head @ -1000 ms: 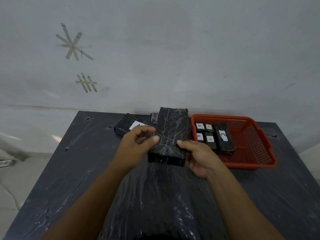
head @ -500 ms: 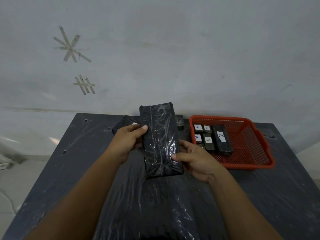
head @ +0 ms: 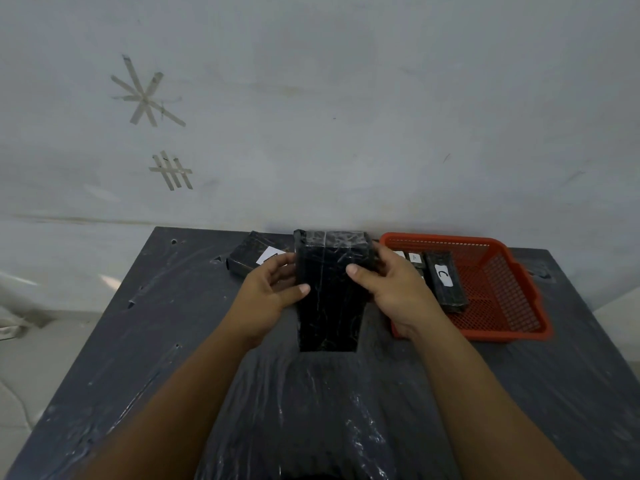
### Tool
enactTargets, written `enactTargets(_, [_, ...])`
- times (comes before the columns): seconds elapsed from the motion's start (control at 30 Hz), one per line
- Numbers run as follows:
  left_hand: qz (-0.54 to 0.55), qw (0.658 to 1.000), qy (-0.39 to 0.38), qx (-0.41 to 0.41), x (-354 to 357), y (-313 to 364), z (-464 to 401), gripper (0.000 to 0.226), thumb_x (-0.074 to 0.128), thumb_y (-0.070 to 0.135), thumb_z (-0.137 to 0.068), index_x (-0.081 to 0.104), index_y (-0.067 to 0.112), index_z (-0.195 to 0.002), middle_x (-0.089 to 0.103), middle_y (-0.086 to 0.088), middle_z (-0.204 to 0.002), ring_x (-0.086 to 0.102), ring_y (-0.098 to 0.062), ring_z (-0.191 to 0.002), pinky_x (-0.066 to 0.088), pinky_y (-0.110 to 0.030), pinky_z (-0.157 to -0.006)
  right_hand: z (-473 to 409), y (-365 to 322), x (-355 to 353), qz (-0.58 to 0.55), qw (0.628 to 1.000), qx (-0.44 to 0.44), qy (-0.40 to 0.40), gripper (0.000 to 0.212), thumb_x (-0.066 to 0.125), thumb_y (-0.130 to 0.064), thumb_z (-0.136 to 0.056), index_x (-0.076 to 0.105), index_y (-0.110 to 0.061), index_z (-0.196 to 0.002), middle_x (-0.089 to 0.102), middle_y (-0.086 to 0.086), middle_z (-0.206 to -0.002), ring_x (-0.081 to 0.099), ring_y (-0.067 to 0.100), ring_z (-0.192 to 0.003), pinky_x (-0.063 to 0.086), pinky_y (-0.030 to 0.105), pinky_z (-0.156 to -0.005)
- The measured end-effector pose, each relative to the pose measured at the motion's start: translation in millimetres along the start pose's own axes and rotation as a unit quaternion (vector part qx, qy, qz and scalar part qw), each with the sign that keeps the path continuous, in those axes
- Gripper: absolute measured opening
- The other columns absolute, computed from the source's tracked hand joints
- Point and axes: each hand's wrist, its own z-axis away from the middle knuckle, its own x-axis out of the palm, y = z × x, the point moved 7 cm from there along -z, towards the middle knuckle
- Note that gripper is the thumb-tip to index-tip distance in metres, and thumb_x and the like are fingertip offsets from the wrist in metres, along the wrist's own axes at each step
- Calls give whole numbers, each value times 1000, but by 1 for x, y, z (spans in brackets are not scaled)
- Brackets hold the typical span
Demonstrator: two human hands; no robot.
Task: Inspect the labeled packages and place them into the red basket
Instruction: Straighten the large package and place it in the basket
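at the far left of the dark desk (head: pixel 145 341) a black package with a white label (head: pixel 250 253) is laid flat. at the centre a large black package (head: pixel 329 289) is held upright above the desk, gripped on its sides by the left hand (head: pixel 266 299) and the right hand (head: pixel 398 292) with curled fingers. to the right, a package marked c (head: pixel 445 282) and smaller labelled packages (head: pixel 414 259) are seen inside the red basket (head: pixel 512 289).
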Motion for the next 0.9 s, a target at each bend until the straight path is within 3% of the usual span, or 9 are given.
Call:
enactTargets(0.1, [-13, 1000, -8, 4, 4, 6, 3, 44, 68, -2, -90, 64, 26, -123, 73, 5, -119, 69, -6, -111, 57, -27, -95, 6, -1, 1, 14, 1000, -14, 16, 64, 78, -17, -90, 52, -25, -148, 70, -5, -131, 65, 11, -123, 53, 45, -107])
enactTargets(0.2, [-24, 999, 4, -29, 9, 13, 3, 27, 72, 29, -91, 70, 20, -116, 77, 2, -110, 73, -14, -103, 59, -35, -92, 13, -1, 5, 43, 999, -25, 19, 60, 74, -9, -93, 51, -24, -146, 67, -6, -134, 63, 9, -124, 53, 40, -108])
enactTargets(0.27, [-14, 996, 31, -77, 8, 10, 1, 34, 68, 45, -92, 68, 21, -116, 75, 2, -108, 74, -19, -99, 62, -41, -87, 18, -3, 8, 55, 998, -35, 15, 58, 73, -6, -93, 53, -30, -142, 67, -10, -131, 63, 6, -122, 52, 39, -109])
enactTargets(0.37, [43, 992, 69, -95, 5, 8, -2, 30, 66, 32, -96, 60, 28, -125, 69, 3, -110, 72, -23, -98, 63, -47, -83, 21, -5, 11, 56, 998, -35, 9, 59, 72, -4, -93, 52, -27, -144, 66, -15, -126, 63, 0, -118, 52, 38, -109])
enactTargets(0.47, [20, 994, 92, -60, 3, 9, -3, 11, 65, 18, -97, 69, 17, -107, 69, -6, -99, 72, -23, -93, 64, -42, -77, 22, -7, 12, 55, 998, -41, 6, 61, 73, -2, -91, 53, -29, -142, 67, -10, -129, 63, 4, -120, 53, 37, -108])
enactTargets(0.57, [5, 994, 103, -43, 2, 6, -4, 8, 67, 12, -95, 68, 15, -102, 71, -11, -98, 73, -25, -91, 63, -41, -71, 24, -8, 12, 65, 997, -49, -5, 63, 73, -3, -92, 52, -32, -143, 66, -12, -129, 63, 3, -120, 53, 33, -106])
enactTargets(0.73, [-24, 995, 101, -14, 3, 7, -1, 15, 70, 11, -92, 69, 17, -106, 75, -4, -88, 75, -18, -84, 62, -33, -69, 25, -7, 12, 76, 996, -28, -19, 54, 77, -38, -88, 55, -44, -137, 63, -26, -123, 61, -10, -112, 53, 22, -96])
enactTargets(0.8, [-22, 995, 94, -11, 4, 8, 1, 17, 71, 12, -92, 69, 20, -108, 76, 0, -87, 76, -14, -84, 63, -32, -72, 22, -1, 12, 43, 999, -11, 3, 46, 73, -53, -84, 62, -47, -129, 68, -15, -122, 67, 2, -112, 56, 35, -98])
enactTargets(0.9, [-25, 996, 84, -13, 7, 7, 3, 22, 74, 18, -90, 69, 21, -111, 76, -5, -97, 75, -18, -90, 63, -37, -77, 19, 4, 11, 25, 999, -8, 40, 30, 71, -36, -92, 69, -38, -122, 76, -6, -110, 75, 9, -96, 60, 46, -94])
